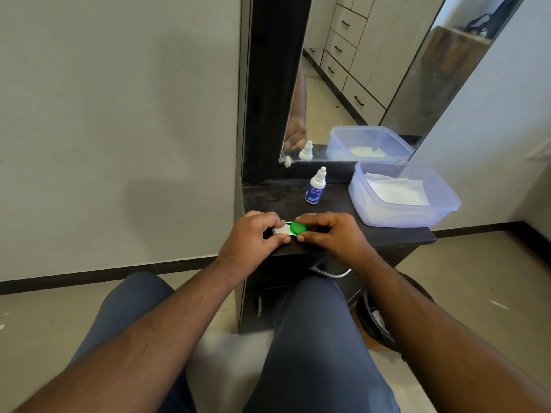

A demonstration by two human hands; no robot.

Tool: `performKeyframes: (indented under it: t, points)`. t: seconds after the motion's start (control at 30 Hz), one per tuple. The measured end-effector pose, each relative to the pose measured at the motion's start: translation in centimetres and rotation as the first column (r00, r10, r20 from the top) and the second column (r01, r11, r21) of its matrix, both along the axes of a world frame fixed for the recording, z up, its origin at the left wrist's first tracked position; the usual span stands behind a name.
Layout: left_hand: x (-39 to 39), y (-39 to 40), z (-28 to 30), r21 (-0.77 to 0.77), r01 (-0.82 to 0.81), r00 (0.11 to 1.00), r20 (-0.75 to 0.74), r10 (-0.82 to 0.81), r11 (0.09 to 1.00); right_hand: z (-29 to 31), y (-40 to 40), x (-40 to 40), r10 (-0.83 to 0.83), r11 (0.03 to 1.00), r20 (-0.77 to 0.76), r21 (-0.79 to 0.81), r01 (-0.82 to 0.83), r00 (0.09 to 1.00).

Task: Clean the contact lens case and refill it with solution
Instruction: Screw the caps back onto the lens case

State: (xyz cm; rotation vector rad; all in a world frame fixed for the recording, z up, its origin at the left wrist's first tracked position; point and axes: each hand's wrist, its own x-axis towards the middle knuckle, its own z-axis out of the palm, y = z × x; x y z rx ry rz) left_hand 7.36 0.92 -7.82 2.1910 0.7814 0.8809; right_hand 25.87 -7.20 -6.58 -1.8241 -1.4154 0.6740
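A white contact lens case [282, 230] lies on the dark cabinet top [334, 210] near its front edge. My left hand [253, 236] pinches its white left end between thumb and fingers. My right hand [331, 234] grips the green cap [298, 227] on the case's right side, fingers curled around it. A small white solution bottle [315, 186] with a blue label and a white cap stands upright behind the case, apart from both hands.
A clear plastic tub [417, 216] with white tissue inside sits at the right of the cabinet top. A mirror [357, 84] leans behind it. A metal drawer handle [331, 272] is below the top's edge, and a dark waste bin [375, 320] stands on the floor at the right.
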Motion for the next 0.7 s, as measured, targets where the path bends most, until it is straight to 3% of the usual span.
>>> performKeyframes:
  t: [0.23,0.43,0.6,0.7]
  points:
    - [-0.1,-0.1,0.1,0.003,0.002,1.0,0.019,-0.002,1.0,-0.5,0.0,-0.7,-0.026,0.995,0.051,0.101,0.02,0.998]
    - [-0.1,-0.2,0.1,-0.007,0.006,1.0,0.002,-0.006,1.0,0.1,0.0,0.4,0.154,0.988,0.045,-0.006,-0.154,0.987]
    - [0.0,-0.2,0.1,-0.001,0.0,1.0,-0.006,0.0,1.0,-0.6,0.2,-0.3,0.034,0.997,0.075,0.067,-0.039,0.997]
    - [0.0,-0.2,0.2,-0.006,-0.001,1.0,-0.008,0.001,1.0,-0.4,0.1,-0.1,0.076,0.993,0.097,0.079,-0.084,0.992]
